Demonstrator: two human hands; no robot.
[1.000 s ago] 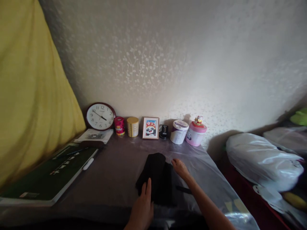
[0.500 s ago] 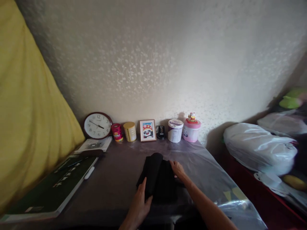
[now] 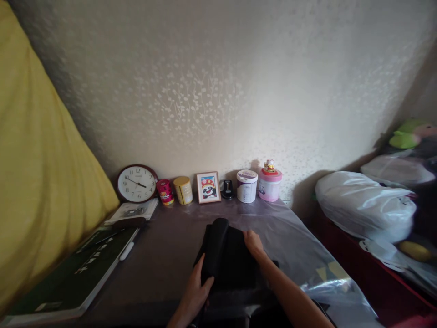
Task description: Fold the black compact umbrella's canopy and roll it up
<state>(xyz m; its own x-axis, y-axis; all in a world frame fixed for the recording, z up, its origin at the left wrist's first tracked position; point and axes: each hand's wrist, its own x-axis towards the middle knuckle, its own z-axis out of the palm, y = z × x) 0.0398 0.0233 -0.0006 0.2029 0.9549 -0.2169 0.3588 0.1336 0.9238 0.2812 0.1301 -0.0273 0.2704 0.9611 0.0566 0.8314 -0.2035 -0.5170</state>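
Note:
A folded black cloth (image 3: pixel 235 259) lies at the table's near middle, with a thick rolled or doubled part standing up along its left side. My left hand (image 3: pixel 196 287) grips the lower end of that rolled part, thumb on the near side and fingers along its left. At the cloth's upper right edge, my right hand (image 3: pixel 253 243) is closed on the fabric; its fingertips are partly hidden. A small dark piece sticks out beyond my right wrist, too dim to make out.
Along the wall stand a clock (image 3: pixel 137 183), a pink-red can (image 3: pixel 165 192), a yellow can (image 3: pixel 183 190), a panda picture frame (image 3: pixel 208 187) and two tubs, one purple-white (image 3: pixel 246 187), one pink (image 3: pixel 270 186). A large green book (image 3: pixel 75 273) lies left. White bags (image 3: pixel 365 205) sit right.
My right hand has drawn the cloth's right side slightly outward, so its flat part looks wider. My left hand keeps its hold. The view has shifted a little.

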